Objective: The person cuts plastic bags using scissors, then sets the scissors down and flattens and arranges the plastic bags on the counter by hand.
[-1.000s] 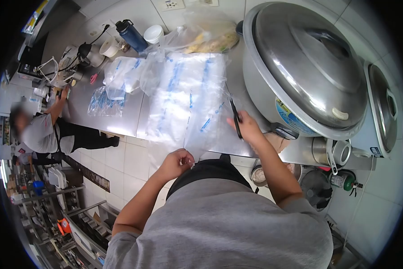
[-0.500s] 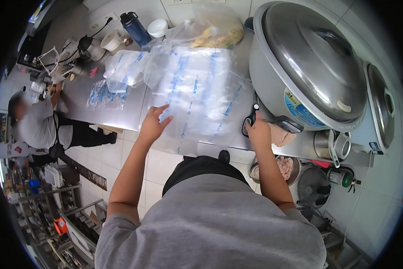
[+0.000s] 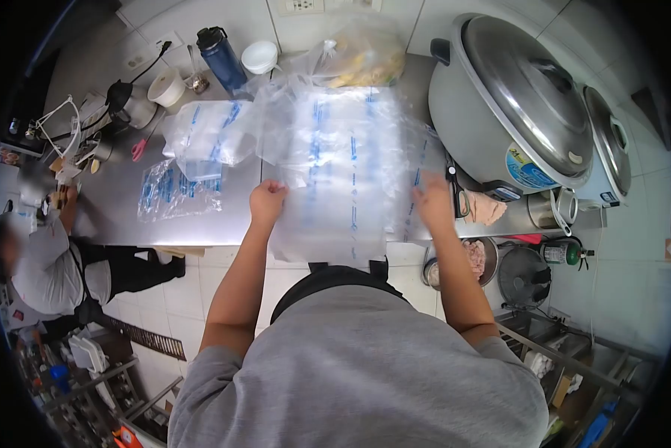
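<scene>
A stack of clear plastic bags with blue print (image 3: 343, 164) lies on the steel counter (image 3: 238, 216) in front of me. My left hand (image 3: 268, 201) is at the stack's left edge, thumb and fingers pressed together; what they pinch is hard to make out. At the right edge is my right hand (image 3: 431, 198), blurred by motion, its fingers over the plastic. Black-handled scissors (image 3: 459, 193) lie just right of that hand, beside a light brown piece (image 3: 486, 209). Further left are a folded bag pile (image 3: 212, 134) and a crumpled printed wrapper (image 3: 177, 194).
A large lidded pot (image 3: 477, 119) stands at the right. Along the back are a blue bottle (image 3: 220, 60), a white bowl (image 3: 259, 57) and a tied bag of yellowish food (image 3: 361, 63). Pink scissors (image 3: 138, 150) lie left. Another person (image 3: 44, 261) stands at far left.
My right hand has let go of the scissors, which now lie on the counter, and has moved to the bags' right edge. My left hand's spread fingers have closed at the left edge.
</scene>
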`<action>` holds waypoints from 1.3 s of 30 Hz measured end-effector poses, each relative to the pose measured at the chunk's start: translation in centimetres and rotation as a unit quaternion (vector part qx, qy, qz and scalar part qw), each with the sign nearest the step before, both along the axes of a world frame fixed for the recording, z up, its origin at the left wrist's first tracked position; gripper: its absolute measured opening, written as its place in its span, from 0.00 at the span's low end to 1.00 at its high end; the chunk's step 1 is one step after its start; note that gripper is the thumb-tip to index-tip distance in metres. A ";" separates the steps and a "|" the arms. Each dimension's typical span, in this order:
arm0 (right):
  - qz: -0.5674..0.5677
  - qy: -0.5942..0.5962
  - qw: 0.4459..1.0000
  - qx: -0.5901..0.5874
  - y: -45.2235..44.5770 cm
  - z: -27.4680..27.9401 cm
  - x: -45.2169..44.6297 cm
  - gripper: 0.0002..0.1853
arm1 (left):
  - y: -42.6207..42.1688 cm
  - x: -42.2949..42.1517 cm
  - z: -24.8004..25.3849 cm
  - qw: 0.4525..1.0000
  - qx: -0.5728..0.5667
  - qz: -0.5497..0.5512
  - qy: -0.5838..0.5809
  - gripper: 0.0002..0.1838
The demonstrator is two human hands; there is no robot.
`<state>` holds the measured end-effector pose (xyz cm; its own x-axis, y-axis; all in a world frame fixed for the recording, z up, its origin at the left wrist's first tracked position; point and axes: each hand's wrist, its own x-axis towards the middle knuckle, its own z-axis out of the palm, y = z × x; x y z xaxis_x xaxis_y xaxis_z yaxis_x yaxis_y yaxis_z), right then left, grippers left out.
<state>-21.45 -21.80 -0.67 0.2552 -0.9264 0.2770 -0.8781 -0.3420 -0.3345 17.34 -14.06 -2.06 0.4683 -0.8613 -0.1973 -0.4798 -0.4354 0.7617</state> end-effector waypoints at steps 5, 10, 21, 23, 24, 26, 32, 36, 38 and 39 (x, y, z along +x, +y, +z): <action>0.022 -0.029 0.999 0.031 1.2 -1.4 9.7 0.36 | 2.3 5.3 1.7 0.952 -0.048 0.045 0.298 0.15; 0.073 0.025 0.995 0.056 1.1 -2.6 15.3 0.40 | 7.3 10.8 8.7 0.983 -0.098 0.048 0.146 0.11; 0.155 -0.242 0.938 0.194 0.4 0.3 20.4 0.45 | 8.1 10.6 16.8 0.923 -0.209 0.039 0.322 0.13; 0.096 -0.458 0.769 0.436 3.4 3.5 21.6 0.51 | 7.9 8.2 17.6 0.879 -0.228 0.024 0.418 0.16; 0.118 -0.479 0.707 0.507 3.9 4.4 21.6 0.52 | 7.6 7.0 18.0 0.853 -0.232 0.011 0.467 0.17; 0.158 -0.501 0.559 0.641 4.2 5.4 21.2 0.56 | 6.5 4.7 17.9 0.768 -0.184 -0.045 0.612 0.19; 0.299 -0.603 0.480 0.562 -0.1 9.1 17.9 0.43 | -0.9 -5.8 17.3 0.615 -0.018 -0.119 0.779 0.13; 0.153 -0.692 0.477 0.521 -4.2 10.3 13.0 0.33 | -3.8 -8.9 21.0 0.687 -0.034 -0.019 0.725 0.14; 0.088 -0.679 0.562 0.464 -7.0 9.3 10.3 0.31 | -5.7 -7.1 18.5 0.727 -0.055 -0.006 0.684 0.15; 0.042 -0.650 0.619 0.440 -8.1 9.1 9.2 0.31 | -6.2 -6.0 16.5 0.747 -0.062 -0.001 0.662 0.16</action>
<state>-12.30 -29.87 8.47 0.4036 -0.8634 -0.3027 0.3361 0.4476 -0.8287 11.34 -20.28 14.42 -0.0685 -0.9114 -0.4058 0.7297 -0.3232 0.6026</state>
